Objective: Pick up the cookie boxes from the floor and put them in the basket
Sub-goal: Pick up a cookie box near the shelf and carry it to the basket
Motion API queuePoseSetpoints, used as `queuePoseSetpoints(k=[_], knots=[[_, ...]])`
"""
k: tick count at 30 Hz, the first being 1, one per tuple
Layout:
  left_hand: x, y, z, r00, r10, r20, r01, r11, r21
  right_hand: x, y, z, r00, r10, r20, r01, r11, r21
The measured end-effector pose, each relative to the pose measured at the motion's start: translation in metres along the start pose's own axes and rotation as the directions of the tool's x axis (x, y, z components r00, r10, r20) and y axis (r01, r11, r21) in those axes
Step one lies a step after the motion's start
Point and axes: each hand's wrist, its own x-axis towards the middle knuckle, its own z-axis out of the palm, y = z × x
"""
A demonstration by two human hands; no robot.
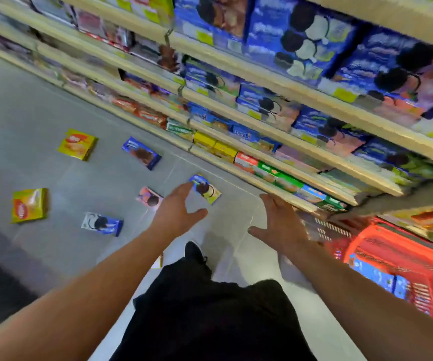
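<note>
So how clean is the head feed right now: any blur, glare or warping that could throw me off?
Head view: heavy motion blur smears the shelves and the red basket; wide-angle warping tilts and bends the shelf lines; the boxes on the floor stay readable, such as the yellow box; both the left hand and the right hand are open and soft-edged; lighting is even, with no strong glare.

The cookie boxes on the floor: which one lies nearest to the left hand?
The blue and yellow-green box, just past the left hand; its fingertips overlap the box's corner in the picture. The pink box is next nearest.
</note>
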Motion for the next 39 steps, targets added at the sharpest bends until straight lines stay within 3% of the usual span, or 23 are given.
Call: queuePoseSetpoints(k=[7, 18, 25, 31, 36, 39], knots=[[0.035, -0.057, -0.043, 0.994, -0.113, 0.005, 0.113, 0.993, 0.019, 0.069, -0.075, 0.022, 0.995, -0.032, 0.096, 0.027, 0.999, 0.047], [0.141, -0.120, -0.001, 0.977, -0.203, 0.072, 0.201, 0.979, 0.036, 0.195, -0.075, 0.068, 0.980, -0.036, 0.198, 0.016, 0.995, 0.101], [0.228, -0.193, 0.075, 0.965, -0.194, 0.177, 0.196, 0.981, 0.004, 0.286, -0.051, 0.152, 0.960, 0.050, 0.277, -0.080, 0.992, 0.097], [0.310, -0.294, 0.182, 0.955, -0.163, 0.247, 0.156, 0.987, 0.046, 0.387, -0.013, 0.285, 0.948, 0.141, 0.286, -0.178, 0.978, 0.108], [0.376, -0.365, 0.269, 0.945, -0.107, 0.309, 0.064, 0.987, 0.147, 0.449, 0.030, 0.394, 0.946, 0.174, 0.275, -0.222, 0.963, 0.152], [0.424, -0.396, 0.313, 0.942, 0.011, 0.337, -0.120, 0.944, 0.306, 0.483, 0.054, 0.450, 0.951, 0.220, 0.218, -0.252, 0.958, 0.134]])
